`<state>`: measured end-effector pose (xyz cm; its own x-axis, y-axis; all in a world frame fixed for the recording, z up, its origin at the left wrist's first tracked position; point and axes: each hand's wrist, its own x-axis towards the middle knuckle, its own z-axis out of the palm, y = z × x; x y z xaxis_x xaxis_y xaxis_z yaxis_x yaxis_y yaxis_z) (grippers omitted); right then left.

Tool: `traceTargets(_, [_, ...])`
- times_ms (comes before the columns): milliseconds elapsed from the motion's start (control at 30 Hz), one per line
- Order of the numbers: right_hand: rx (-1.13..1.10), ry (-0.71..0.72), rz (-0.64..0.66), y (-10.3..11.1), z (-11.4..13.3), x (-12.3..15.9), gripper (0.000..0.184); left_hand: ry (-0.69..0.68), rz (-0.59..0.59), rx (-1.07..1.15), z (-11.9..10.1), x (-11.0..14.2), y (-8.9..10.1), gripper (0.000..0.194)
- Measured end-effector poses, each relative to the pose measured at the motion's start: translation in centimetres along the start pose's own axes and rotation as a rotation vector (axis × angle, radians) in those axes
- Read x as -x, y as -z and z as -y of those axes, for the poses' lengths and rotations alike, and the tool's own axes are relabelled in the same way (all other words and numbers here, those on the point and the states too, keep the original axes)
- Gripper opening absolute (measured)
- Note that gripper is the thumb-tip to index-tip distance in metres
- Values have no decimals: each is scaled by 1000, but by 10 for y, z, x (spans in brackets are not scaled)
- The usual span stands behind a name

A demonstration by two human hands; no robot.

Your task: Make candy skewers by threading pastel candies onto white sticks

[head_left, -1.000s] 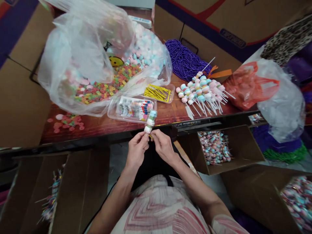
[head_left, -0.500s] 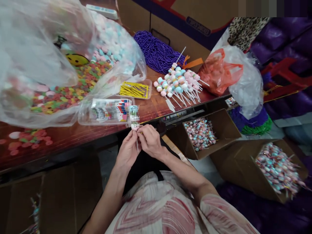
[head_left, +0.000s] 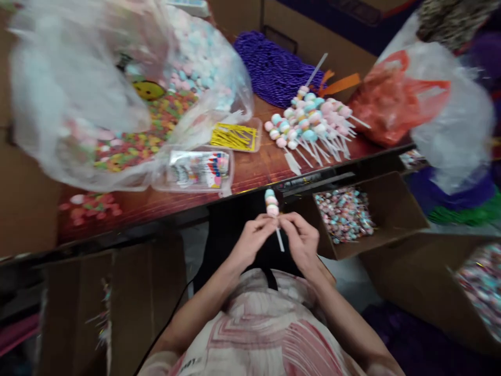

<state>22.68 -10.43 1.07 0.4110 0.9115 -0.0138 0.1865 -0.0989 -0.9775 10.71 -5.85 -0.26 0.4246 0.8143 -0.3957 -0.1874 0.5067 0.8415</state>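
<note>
A marshmallow stick (head_left: 271, 201) with blue, white and pink pieces stands upright just off the table's front edge, its white stem pointing down. My left hand (head_left: 253, 240) is closed in a pinch at the bottom of the marshmallows, where the clear wrapper gathers round the stem. From the other side, my right hand (head_left: 302, 239) pinches at the same spot, fingertips on a thin twist tie that is mostly hidden. A clear tray of yellow twist ties (head_left: 234, 137) and a tray of printed wrappers (head_left: 199, 169) lie on the table beyond.
Unwrapped marshmallow sticks (head_left: 313, 122) are piled on the table (head_left: 258, 172), near purple bead strings (head_left: 270, 65). Large plastic bags (head_left: 78, 68) of marshmallows and gummy rings stand left, a red bag (head_left: 395, 104) right. Cardboard boxes (head_left: 395, 201) of wrapped sticks stand below, right.
The view has turned, so the table contents appear shifted right. Both hands have drawn the marshmallow stick away from the wrapper tray, off the table edge, still pinching at its neck.
</note>
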Motion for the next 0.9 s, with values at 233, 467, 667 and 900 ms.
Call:
traceTargets(233, [31, -246, -95, 34, -30, 28, 25, 85, -18, 171, 36, -11, -33, 31])
traceTargets(467, [-627, -481, -257, 70, -67, 15, 33, -355, 69, -294, 12, -26, -17, 17])
traceTargets(667, [-704, -610, -426, 96, -105, -30, 24, -596, -613, -820, -74, -57, 90, 18])
traceTargets(900, [-630, -598, -197, 17, -78, -39, 39, -498, -473, -1194, -108, -88, 152, 34])
